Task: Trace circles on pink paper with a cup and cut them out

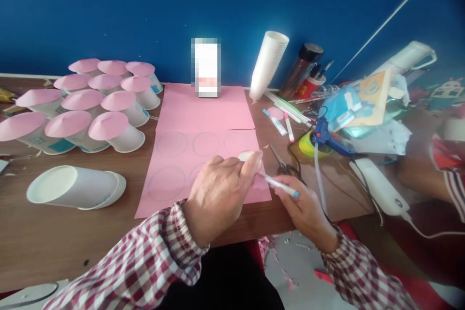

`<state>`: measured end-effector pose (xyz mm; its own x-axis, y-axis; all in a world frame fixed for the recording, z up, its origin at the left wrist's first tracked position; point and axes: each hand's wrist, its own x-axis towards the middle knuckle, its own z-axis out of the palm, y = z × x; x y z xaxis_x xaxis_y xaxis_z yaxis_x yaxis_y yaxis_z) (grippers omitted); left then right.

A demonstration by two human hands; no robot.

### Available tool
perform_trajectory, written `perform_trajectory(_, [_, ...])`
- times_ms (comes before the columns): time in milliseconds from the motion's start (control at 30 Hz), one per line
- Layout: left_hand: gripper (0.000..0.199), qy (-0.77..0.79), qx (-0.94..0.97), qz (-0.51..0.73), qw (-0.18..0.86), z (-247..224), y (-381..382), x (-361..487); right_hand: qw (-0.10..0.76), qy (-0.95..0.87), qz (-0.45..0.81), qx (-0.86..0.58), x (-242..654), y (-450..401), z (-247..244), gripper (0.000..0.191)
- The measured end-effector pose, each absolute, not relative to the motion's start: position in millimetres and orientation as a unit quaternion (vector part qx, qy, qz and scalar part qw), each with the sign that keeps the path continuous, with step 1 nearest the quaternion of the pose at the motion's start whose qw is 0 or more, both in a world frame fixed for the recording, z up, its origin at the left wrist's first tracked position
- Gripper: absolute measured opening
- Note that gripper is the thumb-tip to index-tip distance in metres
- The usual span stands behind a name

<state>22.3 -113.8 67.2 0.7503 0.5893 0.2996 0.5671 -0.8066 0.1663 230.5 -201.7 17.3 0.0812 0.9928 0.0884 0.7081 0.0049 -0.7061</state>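
My left hand (220,191) is closed over a small white round object (246,155) with a reddish rim; most of that object is hidden behind the hand. Beneath it lies a pink paper sheet (174,157) with several circles drawn in thin lines. In my right hand (303,208), a slim white pen (285,186) with a light-blue end is pinched between the fingers. The pen's tip reaches the edge of the round object by my left thumb. Whether the tip touches the paper cannot be made out.
Paper cups topped with pink cones (109,126) stand in rows at left, before a lying cup stack (72,186). A tall cup stack (269,65) leans at the blue wall near a blurred-out upright rectangle (207,68). Scissors (279,160), a blue glue gun (329,140) and a white power strip (379,186) are at right.
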Motion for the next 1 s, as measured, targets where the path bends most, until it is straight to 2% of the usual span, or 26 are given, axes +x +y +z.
perform_trajectory(167, [0.049, 0.299, 0.938, 0.174, 0.024, 69, -111, 22, 0.297, -0.706, 0.133, -0.63, 219, -218, 7, 0.022])
perform_trajectory(467, [0.044, 0.292, 0.944, 0.154, 0.014, 75, -113, 25, 0.299, -0.722, 0.084, -0.618, 192, -233, 3, 0.022])
perform_trajectory(700, [0.042, 0.283, 0.956, 0.073, 0.016, 91, -98, 23, 0.319, -0.753, 0.057, -0.573, 173, -244, 18, 0.025])
perform_trajectory(1000, [0.041, 0.266, 0.964, 0.025, 0.01, 99, -88, 27, 0.22, -0.826, -0.021, -0.519, 134, -215, 5, 0.022])
